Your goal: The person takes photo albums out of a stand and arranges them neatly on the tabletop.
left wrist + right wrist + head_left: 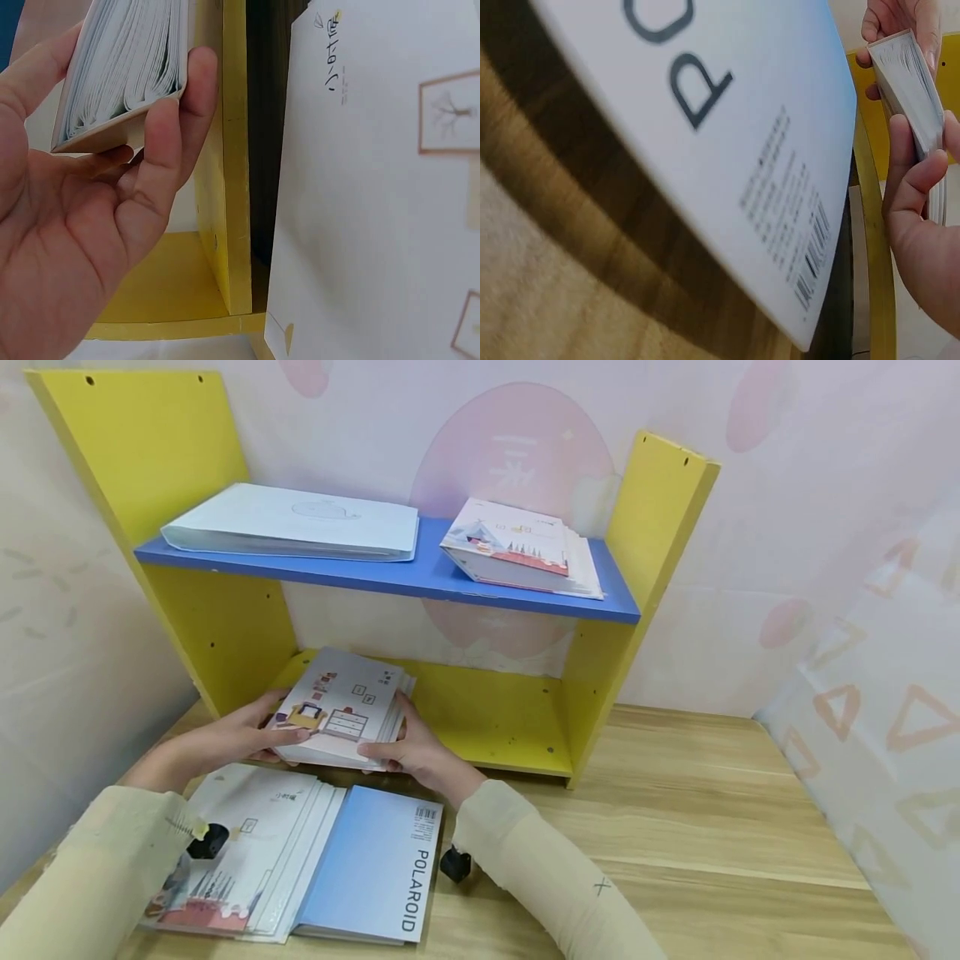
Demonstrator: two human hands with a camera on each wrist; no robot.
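Both hands grip a thick album [341, 702] with a drawn room on its cover, at the left end of the yellow lower shelf. My left hand [240, 731] holds its left side, thumb on the cover; in the left wrist view the fingers of that hand [97, 180] curl round the album's edge [131, 67]. On the right side, my right hand [420, 747] has its thumb on the cover. The right wrist view shows the album's page edges [911, 82] between the right hand [922, 232] and the left hand [900, 22].
A blue POLAROID album [371, 860] and a white illustrated album [247, 843] lie on the wooden table [712, 827] before the shelf. The blue upper shelf [431, 556] bears a pale whale album [300, 522] at left and an illustrated album [517, 539] at right.
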